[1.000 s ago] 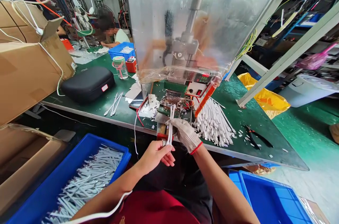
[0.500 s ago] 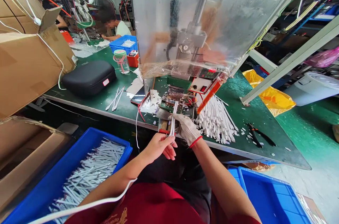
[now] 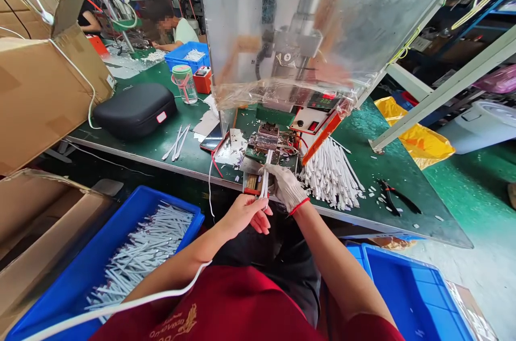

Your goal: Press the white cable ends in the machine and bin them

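Note:
My left hand (image 3: 246, 215), bare, pinches the near ends of thin white strips (image 3: 264, 186) between thumb and fingers, at the table edge. Farther up the same strips, my right hand (image 3: 287, 188), in a white knit glove with a red cuff, is closed on them. Their far ends reach a small metal block (image 3: 267, 138) of a bench machine and are hidden there. The exact number of strips is hard to make out. Beside my right hand lies a large pile of white strips (image 3: 330, 174).
A clear guard sheet (image 3: 242, 18) hangs over the machine, with a control box (image 3: 312, 121) below. Pliers (image 3: 397, 200) lie on the right, a black case (image 3: 135, 109) on the left. A blue bin (image 3: 193, 222) of strips stands lower left. Other people sit behind.
The whole view has shifted slightly. Both hands keep hold of the same strips in nearly the same place at the machine.

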A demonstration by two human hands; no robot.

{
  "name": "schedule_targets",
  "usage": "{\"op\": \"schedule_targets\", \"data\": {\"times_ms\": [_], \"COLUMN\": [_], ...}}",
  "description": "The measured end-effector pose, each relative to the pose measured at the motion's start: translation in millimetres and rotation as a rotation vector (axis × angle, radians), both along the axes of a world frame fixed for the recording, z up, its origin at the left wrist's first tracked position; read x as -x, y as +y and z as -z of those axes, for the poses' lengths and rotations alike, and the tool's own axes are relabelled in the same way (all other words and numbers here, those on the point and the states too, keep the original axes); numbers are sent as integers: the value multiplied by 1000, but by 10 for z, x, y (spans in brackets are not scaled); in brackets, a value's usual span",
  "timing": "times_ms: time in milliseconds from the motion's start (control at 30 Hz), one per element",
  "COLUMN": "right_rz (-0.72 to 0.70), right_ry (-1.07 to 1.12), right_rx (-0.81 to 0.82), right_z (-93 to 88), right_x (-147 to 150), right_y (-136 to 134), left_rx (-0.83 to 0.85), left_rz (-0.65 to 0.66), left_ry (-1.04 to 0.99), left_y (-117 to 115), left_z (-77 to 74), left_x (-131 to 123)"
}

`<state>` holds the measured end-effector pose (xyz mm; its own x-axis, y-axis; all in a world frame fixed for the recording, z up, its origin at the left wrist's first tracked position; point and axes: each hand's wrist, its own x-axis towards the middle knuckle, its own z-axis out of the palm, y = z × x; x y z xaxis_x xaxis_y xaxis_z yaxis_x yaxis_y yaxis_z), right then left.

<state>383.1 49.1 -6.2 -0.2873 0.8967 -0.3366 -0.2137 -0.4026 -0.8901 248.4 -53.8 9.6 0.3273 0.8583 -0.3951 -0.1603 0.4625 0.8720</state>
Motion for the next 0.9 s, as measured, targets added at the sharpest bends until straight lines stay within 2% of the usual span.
{"op": "schedule_targets", "data": {"times_ms": [167,300,433,633,900], "right_rz": [88,157,146,167,171], "right_ry": [5,52,66,55,30], "right_rx": [-12,31,1,44,41], "right_z": [-37,-54,-59,-96,-93], "right_x": [55,118,127,127,144], "right_y": [100,265,312,302,288], "left_rx": [108,95,75,50,32], "left_rz": [59,62,35,11,-19], "left_ry": [-62,-78,-76,-98,-99], "left_y": [38,70,81,107,92], "left_z": [-37,-31,14,92,95], "left_x": [-31,-59,-111,-152,-161]}}
